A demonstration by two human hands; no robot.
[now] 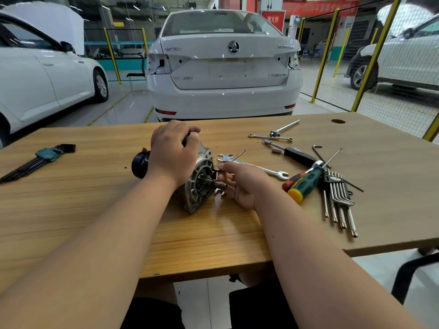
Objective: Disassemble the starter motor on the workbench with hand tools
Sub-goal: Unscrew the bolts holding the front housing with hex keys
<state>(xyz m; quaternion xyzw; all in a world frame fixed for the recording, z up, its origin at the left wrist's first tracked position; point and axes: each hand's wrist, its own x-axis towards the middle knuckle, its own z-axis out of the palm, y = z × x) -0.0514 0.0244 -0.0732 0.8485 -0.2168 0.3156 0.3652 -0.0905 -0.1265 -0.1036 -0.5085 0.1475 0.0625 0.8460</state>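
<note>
The starter motor (199,184) lies on its side in the middle of the wooden workbench (95,198), its aluminium flange facing right and its black end cap (139,163) to the left. My left hand (174,150) grips the motor body from above, fingers curled over the top. My right hand (240,184) is at the flange and pinches a thin black hex key (234,158) whose short end meets the flange face; its long arm slants up and to the right. The motor's shaft end shows just under my right fingers.
A combination wrench (263,168) lies right of the motor. Further right lie screwdrivers (306,180), a set of Torx keys (338,200), a T-handle (283,128) and a small spanner (270,137). A green-holder hex key set (39,160) lies far left. A white car stands beyond the bench.
</note>
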